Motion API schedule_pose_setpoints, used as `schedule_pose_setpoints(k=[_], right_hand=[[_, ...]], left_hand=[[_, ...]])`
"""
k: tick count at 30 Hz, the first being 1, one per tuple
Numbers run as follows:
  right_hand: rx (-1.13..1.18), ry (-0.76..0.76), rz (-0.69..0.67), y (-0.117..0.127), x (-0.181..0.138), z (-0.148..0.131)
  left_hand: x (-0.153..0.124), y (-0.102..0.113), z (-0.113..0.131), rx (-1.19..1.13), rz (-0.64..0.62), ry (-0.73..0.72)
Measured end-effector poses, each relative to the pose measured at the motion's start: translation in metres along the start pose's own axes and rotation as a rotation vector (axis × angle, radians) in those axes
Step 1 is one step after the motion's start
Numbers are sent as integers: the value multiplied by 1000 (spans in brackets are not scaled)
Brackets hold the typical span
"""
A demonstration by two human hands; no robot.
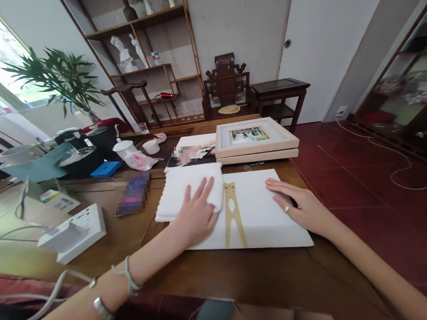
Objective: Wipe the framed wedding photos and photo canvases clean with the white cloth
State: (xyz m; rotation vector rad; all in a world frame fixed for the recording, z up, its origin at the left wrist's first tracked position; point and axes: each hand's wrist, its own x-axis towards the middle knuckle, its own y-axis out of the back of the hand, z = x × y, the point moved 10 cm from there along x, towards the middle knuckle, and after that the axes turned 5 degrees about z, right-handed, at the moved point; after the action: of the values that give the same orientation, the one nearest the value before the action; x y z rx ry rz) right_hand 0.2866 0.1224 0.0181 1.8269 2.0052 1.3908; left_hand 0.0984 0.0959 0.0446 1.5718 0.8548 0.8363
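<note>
My left hand (197,215) lies with its fingers spread on a folded white towel (172,197). The towel overlaps the left part of a white board (263,225) lying on the wooden table. Over the right edge of that board rests my right hand (298,200), a ring on one finger, its fingers stretched out across the surface. Between the two hands a flat gold-coloured, A-shaped stand leg (233,212) runs down the middle of the board, with a small hinge at its top.
Behind the board are stacked light wood picture frames (257,149) and a printed photo (194,151). To the left stand a white power strip (80,232), an open cardboard box (48,195), a blue box (105,169) and a white teapot (124,149). The table's edge (312,191) is at the right.
</note>
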Motion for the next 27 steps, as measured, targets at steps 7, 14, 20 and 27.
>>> schedule_pose_setpoints(k=[7, 14, 20, 27], right_hand=[[-19, -1, -15, -2, -1, 2], [-25, -18, -43, -4, -2, 5], [-28, -20, -43, -5, -2, 6], [-13, -24, -38, -4, -1, 6]], left_hand=[[-61, 11, 49, -103, 113, -89], [-85, 6, 43, -208, 204, -102], [-36, 0, -6, -131, 88, -50], [-25, 0, -17, -102, 65, 13]])
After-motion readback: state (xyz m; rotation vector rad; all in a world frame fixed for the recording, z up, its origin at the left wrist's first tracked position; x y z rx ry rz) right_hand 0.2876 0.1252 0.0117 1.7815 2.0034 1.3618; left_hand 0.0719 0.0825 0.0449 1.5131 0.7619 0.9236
